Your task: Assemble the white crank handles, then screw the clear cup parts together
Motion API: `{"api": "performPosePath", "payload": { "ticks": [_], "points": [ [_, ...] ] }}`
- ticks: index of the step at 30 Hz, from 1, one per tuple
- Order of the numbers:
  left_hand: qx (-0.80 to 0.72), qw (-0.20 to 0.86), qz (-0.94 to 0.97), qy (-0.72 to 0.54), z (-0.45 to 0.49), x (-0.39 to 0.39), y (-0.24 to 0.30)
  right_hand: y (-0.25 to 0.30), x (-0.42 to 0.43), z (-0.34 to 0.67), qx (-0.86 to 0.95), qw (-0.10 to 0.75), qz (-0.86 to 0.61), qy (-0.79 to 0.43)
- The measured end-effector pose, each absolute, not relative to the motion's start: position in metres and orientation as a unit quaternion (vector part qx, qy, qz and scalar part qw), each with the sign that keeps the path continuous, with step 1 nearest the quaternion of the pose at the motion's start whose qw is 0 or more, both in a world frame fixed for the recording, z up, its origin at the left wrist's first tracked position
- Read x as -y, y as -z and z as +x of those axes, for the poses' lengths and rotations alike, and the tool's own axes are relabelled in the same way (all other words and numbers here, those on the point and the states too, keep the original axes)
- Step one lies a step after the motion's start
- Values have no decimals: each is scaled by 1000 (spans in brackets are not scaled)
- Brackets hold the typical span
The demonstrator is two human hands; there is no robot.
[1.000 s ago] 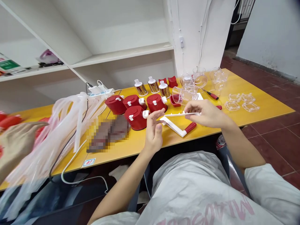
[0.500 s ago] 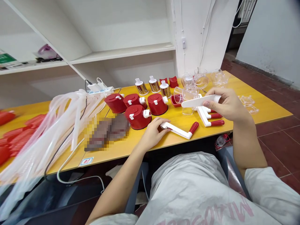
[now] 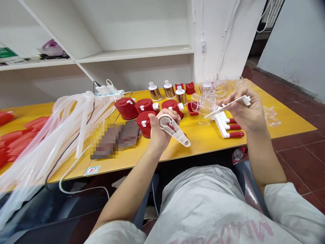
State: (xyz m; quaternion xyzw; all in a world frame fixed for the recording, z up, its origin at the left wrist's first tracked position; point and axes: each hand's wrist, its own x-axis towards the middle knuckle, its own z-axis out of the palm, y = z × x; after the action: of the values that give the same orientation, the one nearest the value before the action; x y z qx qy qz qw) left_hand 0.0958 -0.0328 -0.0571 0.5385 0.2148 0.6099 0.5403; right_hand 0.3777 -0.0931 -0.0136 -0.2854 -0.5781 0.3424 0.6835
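My left hand (image 3: 158, 132) is raised over the table's front edge, gripping a white plastic crank arm (image 3: 179, 134) with a round ring at one end. Its red grip, if it has one, is hidden. My right hand (image 3: 242, 108) pinches a narrow white plastic strip (image 3: 225, 107) between thumb and fingers, tilted across the clear plastic cups (image 3: 207, 103). Just behind my left hand stands a red cylindrical housing (image 3: 144, 125). Below my right hand lies a white rack with red grips (image 3: 224, 126).
The yellow table (image 3: 208, 144) holds more red housings (image 3: 125, 108), gold perforated grater drums (image 3: 169, 90) and clear rings (image 3: 270, 115). Bundled translucent tubing (image 3: 73, 132) spreads at the left beside a pixelated patch (image 3: 114, 140). A power strip (image 3: 109, 90) sits at the back.
My left hand has lifted the white crank arm off the tabletop and turned its ring end upward. The strip in my right hand now tilts more steeply.
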Motion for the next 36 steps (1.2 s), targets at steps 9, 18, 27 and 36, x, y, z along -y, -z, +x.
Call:
{"api": "performPosePath", "payload": {
  "ticks": [9,18,27,36],
  "points": [
    [-207,658,375,-620,125,27,34,23,83,337,481,644,-307,-509],
    [-198,739,298,-571,132,36,39,31,77,323,470,627,-291,-550],
    [-223,709,253,-619,148,38,39,33,82,331,575,570,-283,-515],
    [-222,728,159,-629,151,46,107,40,82,321,625,475,-254,-564]
  ]
}}
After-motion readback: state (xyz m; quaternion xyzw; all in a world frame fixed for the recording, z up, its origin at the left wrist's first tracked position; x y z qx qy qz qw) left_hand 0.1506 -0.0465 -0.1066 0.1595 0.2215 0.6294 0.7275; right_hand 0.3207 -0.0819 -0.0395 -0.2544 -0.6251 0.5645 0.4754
